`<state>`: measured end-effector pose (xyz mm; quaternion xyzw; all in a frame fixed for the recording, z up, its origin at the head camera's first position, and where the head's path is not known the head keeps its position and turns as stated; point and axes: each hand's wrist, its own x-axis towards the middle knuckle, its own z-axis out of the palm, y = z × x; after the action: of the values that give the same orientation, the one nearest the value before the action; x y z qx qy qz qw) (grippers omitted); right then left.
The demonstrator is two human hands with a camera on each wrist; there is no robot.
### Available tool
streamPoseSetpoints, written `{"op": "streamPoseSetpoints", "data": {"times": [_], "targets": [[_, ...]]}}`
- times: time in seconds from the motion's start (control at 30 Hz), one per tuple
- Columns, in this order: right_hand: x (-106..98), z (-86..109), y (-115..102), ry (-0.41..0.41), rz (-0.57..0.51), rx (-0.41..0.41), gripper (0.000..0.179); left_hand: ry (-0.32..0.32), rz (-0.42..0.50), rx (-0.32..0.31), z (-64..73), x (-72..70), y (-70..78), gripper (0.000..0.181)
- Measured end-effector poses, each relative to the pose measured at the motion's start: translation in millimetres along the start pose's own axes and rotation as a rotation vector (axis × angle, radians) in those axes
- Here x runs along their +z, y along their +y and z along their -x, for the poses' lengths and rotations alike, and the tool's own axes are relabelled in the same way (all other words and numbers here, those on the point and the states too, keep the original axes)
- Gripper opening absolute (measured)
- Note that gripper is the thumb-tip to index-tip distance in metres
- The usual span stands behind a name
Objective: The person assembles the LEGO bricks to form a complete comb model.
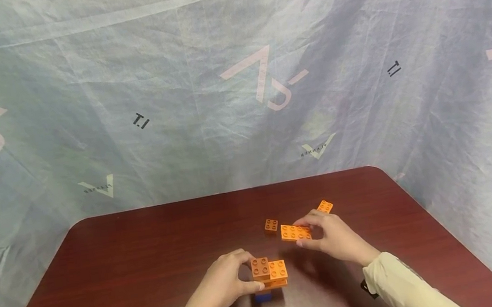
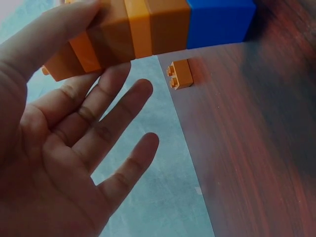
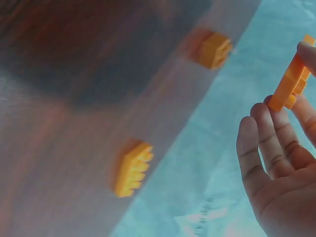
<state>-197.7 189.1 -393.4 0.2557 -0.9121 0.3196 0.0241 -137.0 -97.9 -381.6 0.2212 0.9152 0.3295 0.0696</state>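
My left hand (image 1: 223, 283) pinches a stack of toy building bricks (image 1: 261, 269) between thumb and fingers. This stack has a blue brick (image 2: 219, 22) at its base, with brown bricks and thinner orange ones in layers above. Beside its brown top brick, an orange studded part (image 1: 277, 268) juts out to the right. My right hand (image 1: 337, 238) holds a thin orange building brick (image 1: 291, 232) by its right end, studs up, beyond the stack and to its right. Only thumb and fingers touch that brick (image 3: 287, 85) in the right wrist view.
A small brown brick (image 1: 271, 225) lies on the dark red table (image 1: 156, 246) left of the held orange brick. Another orange brick (image 1: 325, 206) lies behind my right hand, partly hidden by it. Grey printed cloth (image 1: 194, 103) hangs around the table's far side.
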Motion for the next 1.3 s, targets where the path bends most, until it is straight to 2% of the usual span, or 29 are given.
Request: {"op": "streamPoseSetpoints", "data": {"times": [0.27, 0.47, 0.8, 1.1, 1.3], "targets": [[-11, 2.0, -34, -0.018, 0.018, -0.133, 0.039, -0.008, 0.004, -0.022, -1.5, -1.4, 0.0, 0.033], [-13, 4.1, -57, -0.039, 0.009, -0.214, 0.039, -0.003, 0.008, -0.011, -1.7, -1.6, -0.2, 0.033], [-10, 3.6, -76, -0.087, 0.035, -0.277, 0.032, 0.007, 0.008, 0.015, -0.8, -1.9, -1.3, 0.033], [-3, 5.7, -81, -0.132, 0.044, -0.278, 0.031, 0.0, 0.014, -0.002, -0.3, 0.4, -1.5, 0.031], [0, 6.6, -84, -0.145, 0.079, -0.293, 0.029, 0.013, -0.037, 0.0, 1.0, 2.7, -0.8, 0.036]]}}
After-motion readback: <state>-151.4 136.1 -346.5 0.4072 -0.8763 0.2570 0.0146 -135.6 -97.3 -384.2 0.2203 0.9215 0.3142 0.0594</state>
